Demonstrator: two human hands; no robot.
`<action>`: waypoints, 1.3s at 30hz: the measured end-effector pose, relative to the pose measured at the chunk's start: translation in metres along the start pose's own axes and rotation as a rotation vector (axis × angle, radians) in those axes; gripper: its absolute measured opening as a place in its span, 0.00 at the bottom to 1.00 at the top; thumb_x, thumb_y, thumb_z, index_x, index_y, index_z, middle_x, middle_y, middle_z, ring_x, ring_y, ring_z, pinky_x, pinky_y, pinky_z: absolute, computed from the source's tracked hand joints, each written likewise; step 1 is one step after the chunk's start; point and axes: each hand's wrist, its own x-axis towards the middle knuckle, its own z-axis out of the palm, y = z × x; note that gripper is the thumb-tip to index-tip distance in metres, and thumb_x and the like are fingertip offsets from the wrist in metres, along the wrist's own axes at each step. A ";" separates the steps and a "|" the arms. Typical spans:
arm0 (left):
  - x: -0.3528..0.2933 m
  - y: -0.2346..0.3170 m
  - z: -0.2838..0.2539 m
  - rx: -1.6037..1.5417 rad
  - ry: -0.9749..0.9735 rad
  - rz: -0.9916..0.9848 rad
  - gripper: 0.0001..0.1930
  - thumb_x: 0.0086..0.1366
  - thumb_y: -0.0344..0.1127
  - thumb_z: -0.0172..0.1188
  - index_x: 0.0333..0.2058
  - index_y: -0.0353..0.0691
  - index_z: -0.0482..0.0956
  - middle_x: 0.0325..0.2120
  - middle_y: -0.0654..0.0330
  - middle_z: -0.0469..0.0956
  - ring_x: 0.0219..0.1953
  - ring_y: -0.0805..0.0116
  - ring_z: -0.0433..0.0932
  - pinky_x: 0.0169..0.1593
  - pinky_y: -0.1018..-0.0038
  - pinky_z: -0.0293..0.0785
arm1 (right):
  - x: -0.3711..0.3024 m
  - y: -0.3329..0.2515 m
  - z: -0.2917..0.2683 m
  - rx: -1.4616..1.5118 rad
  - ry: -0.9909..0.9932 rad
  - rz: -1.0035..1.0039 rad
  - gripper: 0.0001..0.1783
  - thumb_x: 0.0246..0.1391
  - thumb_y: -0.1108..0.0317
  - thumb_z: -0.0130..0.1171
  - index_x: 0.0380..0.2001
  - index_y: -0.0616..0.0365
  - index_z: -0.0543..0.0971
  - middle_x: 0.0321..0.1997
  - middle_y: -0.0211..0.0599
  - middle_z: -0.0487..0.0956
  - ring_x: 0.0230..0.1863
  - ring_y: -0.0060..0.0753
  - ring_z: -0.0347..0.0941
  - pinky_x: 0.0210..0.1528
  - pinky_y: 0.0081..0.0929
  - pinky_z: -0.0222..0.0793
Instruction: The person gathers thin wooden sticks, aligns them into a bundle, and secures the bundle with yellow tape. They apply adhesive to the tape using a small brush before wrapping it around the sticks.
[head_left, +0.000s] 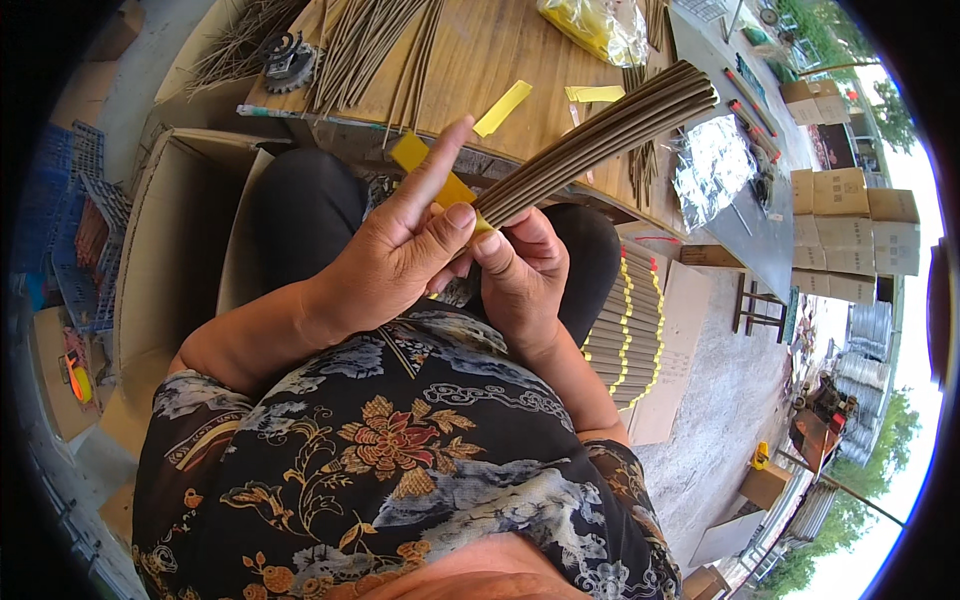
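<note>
A thick bundle of brown incense sticks (600, 135) slants up to the right from between my hands. Around its lower end goes a yellow paper strip (455, 190), whose loose end sticks up to the left. My left hand (405, 235) presses the strip against the bundle with its thumb, its index finger stretched out along the strip. My right hand (525, 265) pinches the bundle's lower end from the right, thumb on the yellow band. The bundle's bottom tips and some of my fingers are hidden.
The wooden table (470, 80) ahead bears loose incense sticks (370, 50), two yellow strips (503, 108) and a plastic bag (600, 28). An open cardboard box (170, 250) stands at my left. Finished yellow-banded bundles (625, 325) lie at my right. Stacked cartons (850, 225) stand farther right.
</note>
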 end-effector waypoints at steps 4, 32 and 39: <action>0.003 -0.002 -0.003 -0.105 -0.056 -0.014 0.36 0.65 0.38 0.43 0.60 0.46 0.27 0.22 0.65 0.66 0.20 0.82 0.62 0.21 0.87 0.62 | 0.000 -0.001 0.003 0.028 0.021 0.004 0.12 0.51 0.70 0.54 0.36 0.65 0.66 0.34 0.40 0.73 0.27 0.34 0.74 0.29 0.27 0.76; 0.008 0.003 -0.016 0.207 -0.118 -0.223 0.13 0.64 0.41 0.47 0.33 0.35 0.74 0.18 0.68 0.69 0.19 0.84 0.64 0.21 0.87 0.60 | 0.013 -0.040 0.001 -0.498 0.253 0.252 0.12 0.41 0.69 0.61 0.28 0.65 0.73 0.22 0.29 0.73 0.24 0.17 0.67 0.27 0.15 0.64; 0.010 -0.003 -0.015 0.592 -0.137 0.138 0.13 0.64 0.37 0.46 0.39 0.32 0.71 0.23 0.63 0.71 0.22 0.79 0.67 0.25 0.83 0.64 | 0.011 -0.029 -0.002 -0.530 0.353 0.185 0.12 0.37 0.69 0.61 0.23 0.66 0.72 0.20 0.30 0.73 0.23 0.14 0.66 0.25 0.12 0.62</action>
